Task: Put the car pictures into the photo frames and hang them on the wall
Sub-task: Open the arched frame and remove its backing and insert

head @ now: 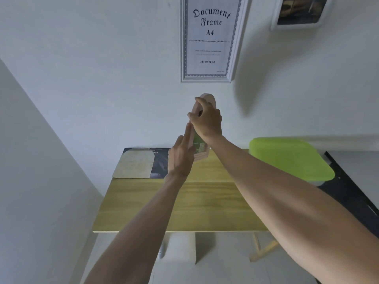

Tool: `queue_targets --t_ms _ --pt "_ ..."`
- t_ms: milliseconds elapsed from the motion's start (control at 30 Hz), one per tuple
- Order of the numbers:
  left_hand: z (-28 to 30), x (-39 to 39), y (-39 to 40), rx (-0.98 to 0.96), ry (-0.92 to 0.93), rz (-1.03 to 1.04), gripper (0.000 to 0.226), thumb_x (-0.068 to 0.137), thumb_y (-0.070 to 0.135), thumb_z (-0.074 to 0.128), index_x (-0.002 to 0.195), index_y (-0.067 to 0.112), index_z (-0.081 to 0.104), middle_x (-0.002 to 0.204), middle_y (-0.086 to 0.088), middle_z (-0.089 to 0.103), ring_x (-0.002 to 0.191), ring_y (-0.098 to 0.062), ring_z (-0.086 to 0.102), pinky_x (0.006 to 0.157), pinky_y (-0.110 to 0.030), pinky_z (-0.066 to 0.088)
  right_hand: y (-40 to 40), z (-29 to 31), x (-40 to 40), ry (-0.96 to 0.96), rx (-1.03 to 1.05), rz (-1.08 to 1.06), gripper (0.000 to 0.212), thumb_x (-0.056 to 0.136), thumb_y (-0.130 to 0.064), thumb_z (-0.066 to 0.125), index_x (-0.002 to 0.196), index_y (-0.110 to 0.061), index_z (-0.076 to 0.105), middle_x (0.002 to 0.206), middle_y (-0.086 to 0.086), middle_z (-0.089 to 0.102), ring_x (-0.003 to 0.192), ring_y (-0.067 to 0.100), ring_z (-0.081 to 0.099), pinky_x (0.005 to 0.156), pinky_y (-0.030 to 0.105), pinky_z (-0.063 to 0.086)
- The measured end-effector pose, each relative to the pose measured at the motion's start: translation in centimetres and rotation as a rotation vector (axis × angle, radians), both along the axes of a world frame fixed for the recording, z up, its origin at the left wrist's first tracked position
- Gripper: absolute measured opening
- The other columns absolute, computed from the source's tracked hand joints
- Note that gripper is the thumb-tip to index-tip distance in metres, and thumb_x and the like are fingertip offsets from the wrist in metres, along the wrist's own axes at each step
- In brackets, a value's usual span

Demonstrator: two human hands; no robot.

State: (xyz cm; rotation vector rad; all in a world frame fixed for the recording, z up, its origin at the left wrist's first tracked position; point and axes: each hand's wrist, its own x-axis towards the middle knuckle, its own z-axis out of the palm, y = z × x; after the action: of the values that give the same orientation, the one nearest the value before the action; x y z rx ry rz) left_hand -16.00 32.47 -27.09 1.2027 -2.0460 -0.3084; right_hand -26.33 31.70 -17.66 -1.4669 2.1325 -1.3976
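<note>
I hold an arched wooden photo frame (202,149) upright and edge-on in front of the wall, above the table. My right hand (208,119) grips its rounded top, fingers curled round the edge. My left hand (181,156) lies flat against its left side with straight fingers. A greenish picture shows in the frame's lower part. On the table's far left lie an arched backing board (135,166) and a dark car picture (159,162) under it. A white document frame (209,39) hangs on the wall above, and a white frame with a dark picture (299,12) hangs at top right.
The wooden table (184,206) stands against the white wall. A lime-green tray lid (291,158) sits at its right end. A dark surface (352,193) lies further right. A white wall (30,160) closes in on the left.
</note>
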Motion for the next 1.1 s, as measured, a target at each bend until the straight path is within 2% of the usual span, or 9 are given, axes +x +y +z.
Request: queue_targets --t_ms 100,200,400,533,633,767,900,1000,1100 --pt "-0.2 -0.1 0.3 0.086 0.069 -0.083 0.078 0.09 0.008 0.05 0.154 0.042 0.023 0.088 0.001 0.053 0.065 -0.027 0.052 0.055 -0.039 0.045 -0.2 -0.8 -0.5 -0.02 0.038 -0.07 0.058 0.086 -0.022 0.062 0.143 -0.026 0.052 0.126 0.006 0.065 0.111 0.025 0.063 0.097 0.033 0.05" --pt "-1.0 -0.5 0.0 0.111 0.17 -0.211 0.066 0.095 0.029 0.064 0.154 0.029 0.034 0.11 -0.002 0.064 0.08 -0.024 0.064 0.07 -0.043 0.056 -0.3 -1.0 -1.5 -0.019 0.063 -0.137 0.059 0.084 -0.019 0.06 0.142 -0.024 0.053 0.117 0.006 0.069 0.11 0.027 0.061 0.095 0.032 0.046" --pt "-3.2 -1.3 -1.9 0.168 0.346 -0.264 0.058 0.093 0.04 0.064 0.147 0.027 0.046 0.1 0.002 0.063 0.084 -0.012 0.064 0.078 -0.034 0.059 0.6 -2.5 -4.7 -0.012 0.036 -0.213 0.054 0.087 -0.008 0.05 0.138 -0.023 0.058 0.112 0.008 0.071 0.107 0.029 0.061 0.094 0.036 0.049" --pt "-4.5 -0.9 -5.1 0.221 0.306 -0.13 0.07 0.09 0.056 0.059 0.152 0.037 0.034 0.132 -0.006 0.052 0.123 -0.023 0.047 0.1 -0.035 0.042 0.7 -4.5 -6.8 -0.112 0.045 -0.212 0.04 0.095 -0.02 0.05 0.132 -0.025 0.063 0.075 -0.017 0.052 0.079 0.015 0.051 0.082 0.033 0.048" --pt "-5.1 -0.6 -7.3 0.4 0.353 -0.234 0.079 0.086 0.05 0.07 0.153 0.036 0.033 0.142 -0.001 0.052 0.13 -0.016 0.047 0.105 -0.034 0.04 1.1 -6.0 -7.9 -0.163 0.04 -0.232 0.039 0.095 -0.017 0.049 0.127 -0.029 0.067 0.067 -0.021 0.041 0.059 -0.001 0.042 0.069 0.023 0.041" --pt "-6.1 -0.5 -8.3 0.564 0.314 -0.357 0.074 0.077 0.027 0.083 0.144 0.031 0.052 0.126 0.009 0.063 0.116 -0.022 0.063 0.096 -0.039 0.053 2.7 -7.8 -8.6 -0.228 0.094 -0.24 0.059 0.087 -0.001 0.037 0.134 -0.026 0.063 0.083 -0.006 0.053 0.041 0.0 0.047 0.046 0.013 0.037" --pt "-7.7 -0.7 -7.8 0.564 0.297 -0.295 0.085 0.072 0.024 0.088 0.147 0.026 0.048 0.137 0.003 0.06 0.113 -0.018 0.062 0.094 -0.035 0.051 3.7 -10.7 -9.5 -0.298 0.116 -0.279 0.062 0.086 0.002 0.035 0.133 -0.027 0.063 0.051 -0.016 0.045 0.035 0.003 0.038 0.04 0.016 0.034" --pt "-9.6 -0.5 -7.6 0.563 0.263 -0.243 0.085 0.072 0.026 0.088 0.148 0.026 0.048 0.131 0.006 0.06 0.109 -0.017 0.062 0.082 -0.02 0.046 3.5 -13.6 -9.9 -0.313 0.142 -0.293 0.054 0.091 -0.002 0.041 0.134 -0.026 0.063 0.075 -0.008 0.065 0.049 -0.002 0.05 0.047 0.013 0.038" --pt "-11.7 -0.3 -7.0 0.543 0.234 -0.205 0.083 0.073 0.021 0.087 0.147 0.024 0.05 0.124 0.007 0.062 0.105 -0.013 0.059 0.077 -0.015 0.042 3.4 -17.1 -10.1 -0.299 0.207 -0.249 0.054 0.089 -0.001 0.052 0.136 -0.027 0.061 0.113 -0.004 0.071 0.087 0.009 0.067 0.059 0.006 0.044"
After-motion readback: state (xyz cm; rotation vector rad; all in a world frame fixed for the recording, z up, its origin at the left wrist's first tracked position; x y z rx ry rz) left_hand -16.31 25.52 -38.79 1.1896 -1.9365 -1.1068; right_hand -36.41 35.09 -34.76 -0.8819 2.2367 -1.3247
